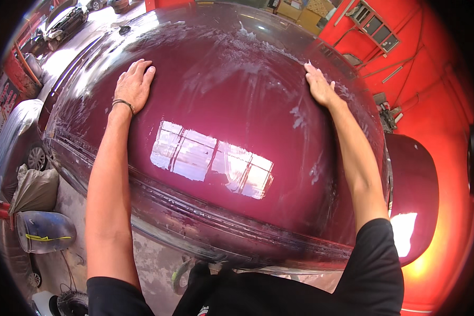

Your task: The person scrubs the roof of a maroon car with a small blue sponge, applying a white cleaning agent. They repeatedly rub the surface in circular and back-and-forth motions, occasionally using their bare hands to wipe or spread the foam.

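Note:
A glossy maroon car roof spreads out in front of me, streaked with whitish residue, mostly along its far side. My left hand lies on the left part of the roof, palm down with the fingers stretched forward and a dark bracelet at the wrist. Farther to the right, my right hand rests near the residue with its fingers extended. No object shows in either hand; the surface under the palms is hidden. A bright window reflection shines on the roof between my forearms.
The roof's near edge carries a dark rail close to my body. At the left are a blue barrel, a beige sack and a plastic-covered car. A maroon panel stands by the red wall at the right.

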The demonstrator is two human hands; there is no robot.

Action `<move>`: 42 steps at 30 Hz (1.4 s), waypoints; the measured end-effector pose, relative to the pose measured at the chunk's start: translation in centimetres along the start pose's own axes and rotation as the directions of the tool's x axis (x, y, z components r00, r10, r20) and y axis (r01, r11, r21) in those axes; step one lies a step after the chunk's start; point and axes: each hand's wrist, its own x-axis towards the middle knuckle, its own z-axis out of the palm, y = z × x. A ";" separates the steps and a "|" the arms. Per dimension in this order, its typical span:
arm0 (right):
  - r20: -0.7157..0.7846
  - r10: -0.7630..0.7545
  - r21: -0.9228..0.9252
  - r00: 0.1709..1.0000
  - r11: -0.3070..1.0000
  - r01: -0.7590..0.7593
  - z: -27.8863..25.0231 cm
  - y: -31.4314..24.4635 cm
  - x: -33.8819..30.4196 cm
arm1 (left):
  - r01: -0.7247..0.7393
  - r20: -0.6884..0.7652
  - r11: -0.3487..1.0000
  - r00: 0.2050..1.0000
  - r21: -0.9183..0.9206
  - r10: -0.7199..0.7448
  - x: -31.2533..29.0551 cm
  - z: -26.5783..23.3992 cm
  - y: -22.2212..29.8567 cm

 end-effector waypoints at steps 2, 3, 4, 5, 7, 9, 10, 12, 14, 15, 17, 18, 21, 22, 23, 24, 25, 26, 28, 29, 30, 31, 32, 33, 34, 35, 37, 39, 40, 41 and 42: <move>0.013 -0.187 0.014 0.982 0.982 0.187 0.3 -3.1 -4.3 | 0.031 0.008 0.999 0.999 0.030 -0.032 0.0 -0.4 -0.2; 0.029 -0.297 0.023 0.955 0.955 0.296 0.4 -6.6 -6.9 | 0.063 -0.006 0.997 0.998 0.052 -0.062 -0.6 -1.7 -1.1; 0.067 -0.389 0.039 0.919 0.921 0.387 0.1 -9.7 -9.7 | 0.086 -0.016 0.994 0.996 0.063 -0.085 -1.2 -2.5 -1.7; 0.136 -0.440 0.022 0.888 0.897 0.441 -0.5 -12.2 -12.7 | 0.097 -0.016 0.993 0.995 0.067 -0.096 -1.4 -2.6 -1.9; 0.174 -0.479 0.067 0.860 0.877 0.475 -0.1 -12.3 -14.6 | 0.098 -0.009 0.993 0.995 0.062 -0.097 -1.4 -2.3 -1.5; 0.154 -0.469 0.034 0.870 0.882 0.470 -0.6 -10.8 -11.2 | 0.096 -0.009 0.994 0.995 0.048 -0.096 -1.3 -2.5 -1.5; 0.092 -0.452 0.034 0.888 0.892 0.450 -0.4 -9.3 -8.4 | 0.086 -0.007 0.996 0.996 0.037 -0.086 -1.2 -2.5 -1.1; 0.058 -0.281 0.016 0.958 0.960 0.280 0.0 -5.9 -1.8 | 0.060 0.001 0.998 0.998 0.019 -0.060 -0.8 -2.2 0.3; 0.054 -0.102 0.013 0.993 0.995 0.102 -0.1 -4.1 2.4 | 0.046 0.021 0.999 0.999 -0.016 -0.045 -0.2 -1.3 1.7; 0.040 -0.092 0.011 0.995 0.996 0.092 0.5 -5.1 2.7 | 0.056 0.022 0.998 0.998 -0.026 -0.056 -0.4 -1.4 1.3; 0.009 -0.046 -0.004 0.999 0.999 0.046 1.4 -6.3 2.4 | 0.065 0.040 0.998 0.997 -0.015 -0.065 -0.6 -1.0 1.7; 0.025 -0.138 -0.013 0.990 0.990 0.139 1.3 -8.3 0.8 | 0.078 0.037 0.997 0.996 -0.005 -0.078 -0.4 -1.3 1.6; 0.110 -0.443 0.035 0.890 0.896 0.442 0.9 -18.1 -8.2 | 0.141 0.024 0.989 0.989 0.042 -0.143 -1.2 -2.9 -0.2; 0.143 -0.494 0.045 0.857 0.869 0.493 0.8 -20.0 -10.8 | 0.115 -0.030 0.993 0.993 0.038 -0.114 -1.2 -2.6 -0.6; 0.176 -0.543 0.068 0.821 0.839 0.540 1.3 -20.9 -11.9 | 0.121 -0.025 0.992 0.993 0.045 -0.120 -1.5 -2.6 -0.7; 0.204 -0.528 0.045 0.824 0.846 0.531 1.0 -21.1 -11.8 | 0.123 -0.024 0.992 0.992 0.041 -0.122 -1.6 -2.9 -0.3; 0.230 -0.545 0.036 0.807 0.833 0.552 0.3 -20.8 -10.5 | 0.128 -0.023 0.991 0.992 0.048 -0.127 -1.7 -2.9 -0.3; 0.190 -0.539 0.026 0.821 0.839 0.544 0.3 -20.8 -8.4 | 0.129 -0.039 0.991 0.991 0.044 -0.127 -1.7 -3.2 -0.5; 0.108 -0.449 0.007 0.887 0.893 0.451 1.5 -17.3 -1.3 | 0.103 -0.023 0.994 0.994 0.034 -0.102 -1.7 -3.1 0.5; 0.085 -0.353 -0.001 0.932 0.935 0.354 1.7 -16.1 2.3 | 0.087 -0.026 0.996 0.996 0.029 -0.086 -1.3 -3.1 1.0; 0.072 -0.261 -0.019 0.963 0.965 0.263 1.4 -15.0 5.0 | 0.077 -0.031 0.997 0.997 -0.006 -0.077 -1.1 -2.4 1.7; 0.068 -0.169 -0.011 0.983 0.985 0.170 1.5 -13.9 6.9 | 0.063 -0.023 0.998 0.998 -0.025 -0.063 -1.0 -1.7 2.5; 0.057 -0.127 -0.013 0.990 0.992 0.128 2.3 -14.4 7.5 | 0.060 -0.012 0.998 0.998 -0.029 -0.060 -1.0 -1.6 2.6; 0.042 -0.082 -0.017 0.996 0.996 0.083 2.8 -15.2 7.5 | 0.054 -0.005 0.998 0.999 -0.035 -0.054 -1.0 -1.6 2.8; 0.053 -0.165 -0.029 0.985 0.986 0.167 2.8 -17.1 6.5 | 0.077 0.007 0.997 0.997 -0.014 -0.077 -0.9 -2.1 2.3; 0.064 -0.238 -0.044 0.969 0.970 0.241 3.2 -18.2 4.4 | 0.088 0.008 0.996 0.996 -0.010 -0.088 -1.0 -2.4 2.2; 0.101 -0.453 -0.046 0.886 0.887 0.459 2.9 -24.0 -1.7 | 0.128 0.000 0.992 0.992 0.020 -0.128 -1.5 -3.2 0.9; 0.171 -0.622 -0.027 0.764 0.772 0.635 2.7 -27.8 -7.0 | 0.149 -0.002 0.988 0.989 0.038 -0.149 -1.9 -3.4 0.0; 0.201 -0.633 0.000 0.747 0.763 0.647 2.3 -28.2 -7.6 | 0.149 -0.001 0.988 0.989 0.043 -0.149 -1.9 -3.4 0.0; 0.230 -0.652 0.031 0.723 0.747 0.664 2.0 -28.8 -7.7 | 0.149 -0.010 0.988 0.989 0.031 -0.149 -1.9 -3.4 -0.2; 0.218 -0.676 -0.001 0.704 0.721 0.693 1.5 -28.8 -6.2 | 0.151 -0.013 0.988 0.989 0.027 -0.150 -2.0 -3.6 -0.3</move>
